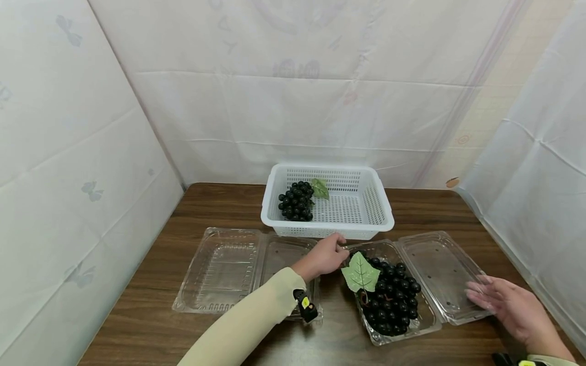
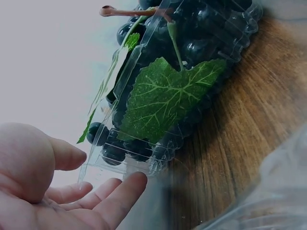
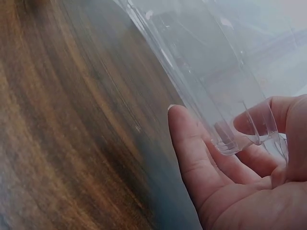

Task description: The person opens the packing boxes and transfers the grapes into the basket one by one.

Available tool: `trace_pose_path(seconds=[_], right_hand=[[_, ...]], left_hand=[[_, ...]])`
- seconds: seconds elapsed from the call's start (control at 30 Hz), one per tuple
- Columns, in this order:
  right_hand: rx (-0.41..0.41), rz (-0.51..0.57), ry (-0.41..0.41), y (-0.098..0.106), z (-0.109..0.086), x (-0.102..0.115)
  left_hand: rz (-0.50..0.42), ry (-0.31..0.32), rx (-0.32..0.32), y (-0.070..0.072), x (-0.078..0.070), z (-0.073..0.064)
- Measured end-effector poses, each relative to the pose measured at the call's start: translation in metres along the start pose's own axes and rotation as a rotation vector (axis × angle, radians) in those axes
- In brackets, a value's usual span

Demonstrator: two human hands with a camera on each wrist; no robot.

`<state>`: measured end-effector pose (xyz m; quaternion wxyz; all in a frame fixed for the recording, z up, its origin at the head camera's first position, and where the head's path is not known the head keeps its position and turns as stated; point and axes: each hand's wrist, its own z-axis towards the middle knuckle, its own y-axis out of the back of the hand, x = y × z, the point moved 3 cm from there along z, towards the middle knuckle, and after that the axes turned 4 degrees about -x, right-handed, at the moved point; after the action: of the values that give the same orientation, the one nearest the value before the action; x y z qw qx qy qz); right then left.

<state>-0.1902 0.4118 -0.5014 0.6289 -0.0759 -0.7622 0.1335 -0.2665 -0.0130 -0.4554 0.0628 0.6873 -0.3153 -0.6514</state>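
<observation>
A clear plastic clamshell container lies unfolded on the table, with a bunch of dark grapes inside. A green leaf tops the bunch near its left side. At the container's far left corner, my left hand holds the rim between thumb and fingers; the leaf and stem show close by in the left wrist view. My right hand grips the outer edge of the lid, thumb on one face and fingers behind it, as the right wrist view shows.
A second unfolded clamshell lies at the left, partly beneath my left forearm. Behind stands a white slotted basket holding another bunch of dark grapes with a leaf. White sheeting surrounds the wooden table at back and sides.
</observation>
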Motion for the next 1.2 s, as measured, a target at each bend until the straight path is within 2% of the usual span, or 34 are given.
trace_pose_path(seconds=[0.2,0.3,0.4,0.5,0.6,0.67,0.8,0.93,0.97,1.03,1.07,1.13,1.2], right_hand=[[-0.009,-0.002,0.033,-0.002,-0.004,-0.003],[-0.026,-0.016,0.04,-0.004,-0.006,-0.002],[-0.067,-0.053,0.024,-0.005,-0.005,-0.001],[-0.133,-0.135,-0.016,-0.004,-0.004,0.003],[-0.185,-0.225,-0.05,-0.002,-0.003,0.007],[-0.191,-0.255,-0.046,0.0,-0.003,0.009],[-0.2,-0.282,-0.008,0.001,-0.003,0.013],[-0.216,-0.331,0.02,0.001,-0.003,0.016],[-0.223,-0.354,0.021,0.001,-0.003,0.016],[-0.264,-0.479,0.004,0.0,-0.004,0.017],[-0.292,-0.544,-0.021,0.0,-0.004,0.017],[-0.339,-0.692,-0.081,0.0,-0.004,0.018],[-0.348,-0.83,-0.149,-0.002,-0.004,0.02]], left_hand=[[-0.005,0.026,0.003,0.001,0.0,-0.012],[-0.035,0.049,0.008,0.001,0.0,-0.02],[-0.071,0.073,0.012,0.001,0.001,-0.029],[-0.145,0.1,0.019,-0.001,0.003,-0.037],[-0.256,0.137,0.048,-0.005,0.007,-0.046],[-0.308,0.158,0.078,-0.011,0.008,-0.051],[-0.353,0.16,0.125,-0.022,0.007,-0.06],[-0.342,0.143,0.13,-0.03,0.005,-0.064],[-0.335,0.133,0.129,-0.032,0.004,-0.064],[-0.293,0.114,0.105,-0.034,0.004,-0.064],[-0.296,0.105,0.095,-0.035,0.004,-0.064],[-0.236,0.101,0.063,-0.035,0.003,-0.063],[-0.222,0.111,0.039,-0.033,0.003,-0.062]])
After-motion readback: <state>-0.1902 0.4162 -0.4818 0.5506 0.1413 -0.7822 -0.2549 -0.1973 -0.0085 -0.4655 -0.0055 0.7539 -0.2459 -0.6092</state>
